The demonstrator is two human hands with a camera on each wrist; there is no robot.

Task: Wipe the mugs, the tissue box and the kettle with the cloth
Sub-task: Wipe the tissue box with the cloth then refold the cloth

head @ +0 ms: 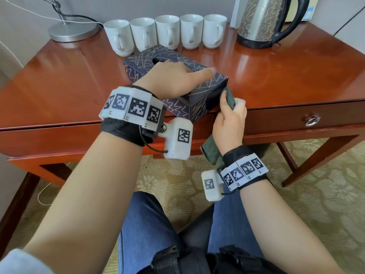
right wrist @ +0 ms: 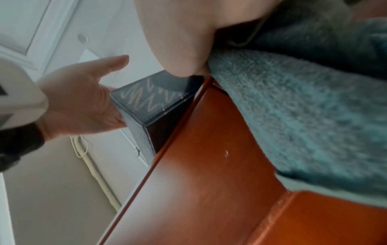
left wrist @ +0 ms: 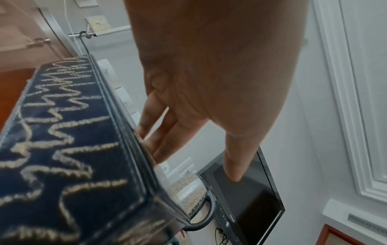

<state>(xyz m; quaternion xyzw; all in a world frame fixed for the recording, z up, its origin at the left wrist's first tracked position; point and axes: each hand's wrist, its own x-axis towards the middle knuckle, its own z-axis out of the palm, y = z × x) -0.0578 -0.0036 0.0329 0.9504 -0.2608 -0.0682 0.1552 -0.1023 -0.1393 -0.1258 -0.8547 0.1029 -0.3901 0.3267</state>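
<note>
A dark blue tissue box (head: 197, 107) with gold scribbles lies slantwise at the table's front edge. My left hand (head: 177, 76) rests flat on its top, fingers straight; the left wrist view shows those fingers (left wrist: 159, 132) lying along the box (left wrist: 62, 149). My right hand (head: 231, 117) grips a green cloth (head: 229, 98) and holds it against the box's right end face; the cloth's tail hangs below the wrist. In the right wrist view the cloth (right wrist: 303, 116) fills the right side, next to the box (right wrist: 146, 97). Several white mugs (head: 167, 32) stand in a row behind. The steel kettle (head: 264, 20) stands at the back right.
The red-brown table (head: 276, 76) has a drawer with a ring pull (head: 312, 120) on its front. A lamp base (head: 73, 29) with cables sits at the back left. My knees in jeans are below the table edge. A dark screen (left wrist: 251, 199) stands behind the kettle.
</note>
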